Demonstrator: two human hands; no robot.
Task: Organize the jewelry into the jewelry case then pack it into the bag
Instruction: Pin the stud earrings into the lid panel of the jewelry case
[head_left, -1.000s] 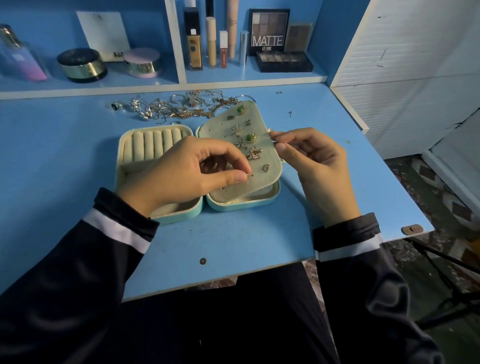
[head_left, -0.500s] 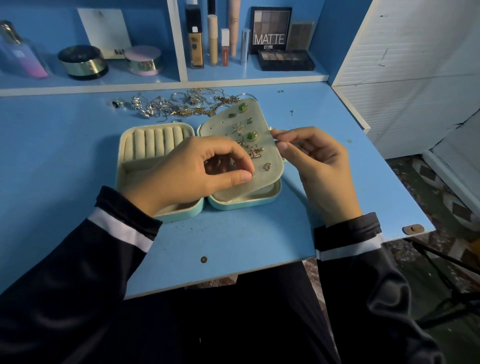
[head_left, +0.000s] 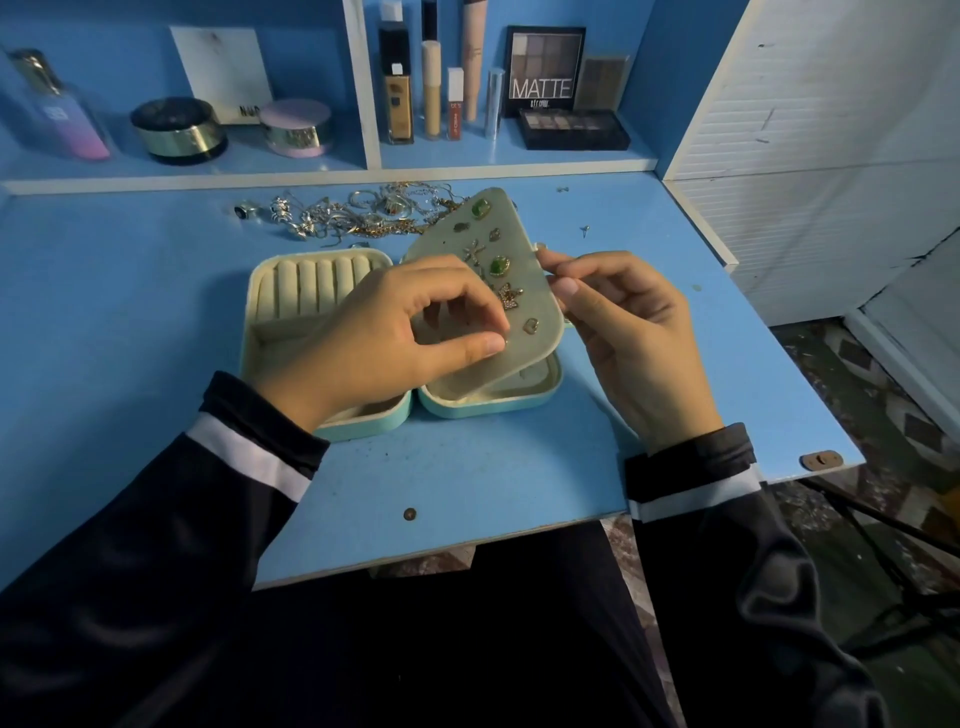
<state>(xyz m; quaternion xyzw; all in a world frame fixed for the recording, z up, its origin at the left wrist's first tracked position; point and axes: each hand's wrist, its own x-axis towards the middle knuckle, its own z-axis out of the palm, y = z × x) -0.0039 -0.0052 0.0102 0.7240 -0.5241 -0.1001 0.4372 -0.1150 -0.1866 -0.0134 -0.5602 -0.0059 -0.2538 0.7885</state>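
We find the jewelry case (head_left: 483, 408) lying open on the table (head_left: 130, 312) before us, its ring rolls (head_left: 311, 286) at the rear of the left half. The earring panel (head_left: 524, 234) stands tilted over the right half, with our left hand (head_left: 384, 332) over its near part, a stud (head_left: 503, 340) between the fingertips, and our right hand (head_left: 628, 332) at its right edge. Behind the case lies the jewelry pile (head_left: 363, 215), and behind that the shelf (head_left: 208, 179).

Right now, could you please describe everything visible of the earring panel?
The earring panel is a pale green, soft-looking flap, tilted up over the right half of the open case. Several earrings, some green-stoned, are pinned on it. The right hand pinches its right edge; the left hand pinches a small stud against its face.
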